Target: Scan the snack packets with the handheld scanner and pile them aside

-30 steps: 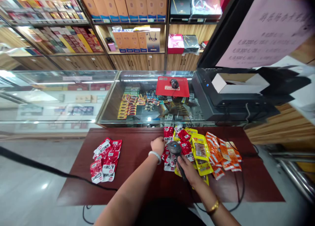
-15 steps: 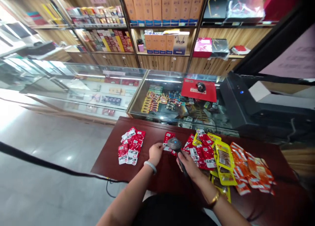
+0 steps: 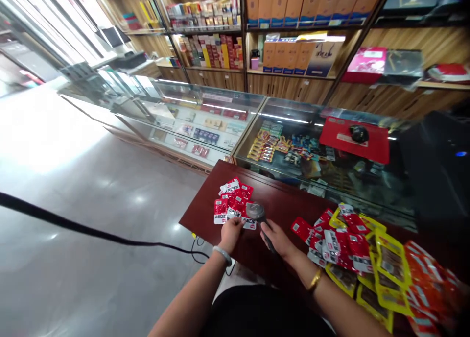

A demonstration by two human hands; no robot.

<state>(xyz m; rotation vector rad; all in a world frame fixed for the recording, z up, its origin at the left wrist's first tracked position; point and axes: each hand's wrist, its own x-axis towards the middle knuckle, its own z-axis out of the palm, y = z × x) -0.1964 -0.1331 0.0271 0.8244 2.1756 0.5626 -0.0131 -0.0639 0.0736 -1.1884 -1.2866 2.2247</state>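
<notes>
The right hand is closed around the handle of a dark scanner. The scanner sits above the left end of the brown table. Its long handle runs back toward the person, and its round head points away, at the small pile of red packets. The left hand is half closed, with its fingertips on the near edge of that pile. The packets have white labels, but the writing is too small to read.

To the right, well apart, lies a bigger heap of red packets, with yellow packets and orange ones beside it.

Behind the table is a glass case with many small colourful packs inside. A red mat with a black mouse lies on top of it. Shelves behind hold tan boxes and bright packs. Their writing cannot be read.
</notes>
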